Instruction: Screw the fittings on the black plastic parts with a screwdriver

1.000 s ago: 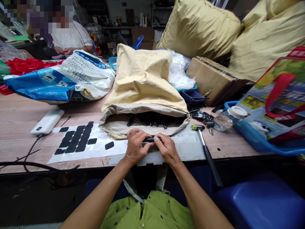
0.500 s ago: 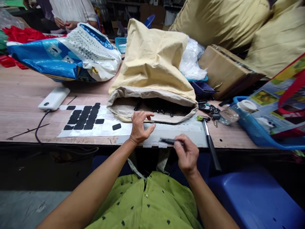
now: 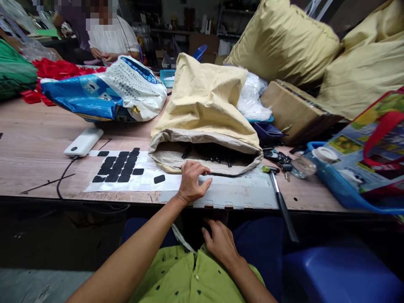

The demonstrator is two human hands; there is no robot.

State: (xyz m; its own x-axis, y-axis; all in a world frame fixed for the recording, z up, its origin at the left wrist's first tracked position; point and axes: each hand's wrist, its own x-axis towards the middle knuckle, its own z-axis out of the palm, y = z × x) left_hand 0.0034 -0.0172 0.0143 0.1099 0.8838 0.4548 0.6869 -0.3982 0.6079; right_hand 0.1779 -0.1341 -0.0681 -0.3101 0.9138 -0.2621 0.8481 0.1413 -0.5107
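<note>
L hand (image 3: pixel 192 182) is hovering open by the near lip of the sack (image 3: pixel 205 101) on the desk (image 3: pixel 28 143), its wide mouth giving ez access to black pcs (image 3: pixel 229 162) inside imo, R hand (image 3: pixel 220 240) is hanging below the near edge, can't tell if gripping tbh.

One open cloth sack (image 3: pixel 205 113), one blue-and-white bag (image 3: pixel 104 94), one white power bank (image 3: pixel 83 142) and one hammer (image 3: pixel 284 214) were on the bench (image 3: pixel 28 147). Two bulging sacks (image 3: pixel 284 42) were visible, but the black patches (image 3: pixel 121 166) were packed too closely to count.
</note>
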